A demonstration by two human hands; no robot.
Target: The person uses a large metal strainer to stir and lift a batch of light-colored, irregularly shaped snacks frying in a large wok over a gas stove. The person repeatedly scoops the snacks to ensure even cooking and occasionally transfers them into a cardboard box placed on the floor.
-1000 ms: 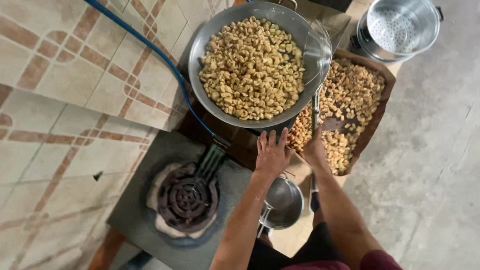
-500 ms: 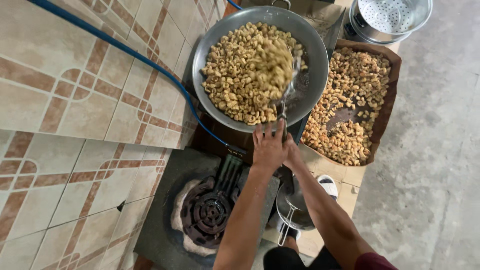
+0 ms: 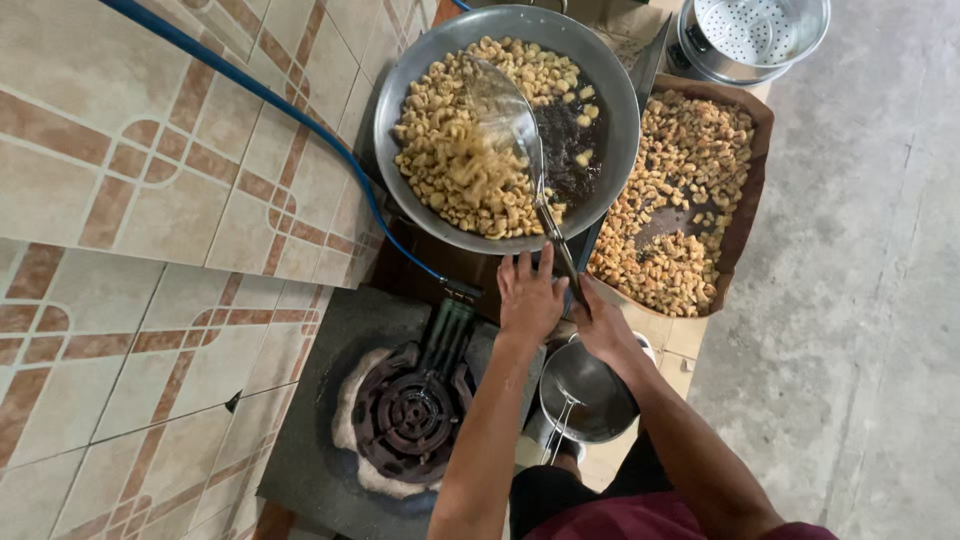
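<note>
Two hands at wok point(image 3: 400, 150) near edge: I see left hand point(image 3: 528, 292) fingers spread, open; right hand point(image 3: 603, 322) clenched on ladle point(image 3: 515, 135) handle, bowl blurred over nuts point(image 3: 460, 170) inside wok. Tray point(image 3: 755, 170) right of wok.

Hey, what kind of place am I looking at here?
Probably a simple cooking area for frying snacks: a large wok of fried pieces, an unlit gas burner, and a paper-lined tray of finished pieces.
</note>
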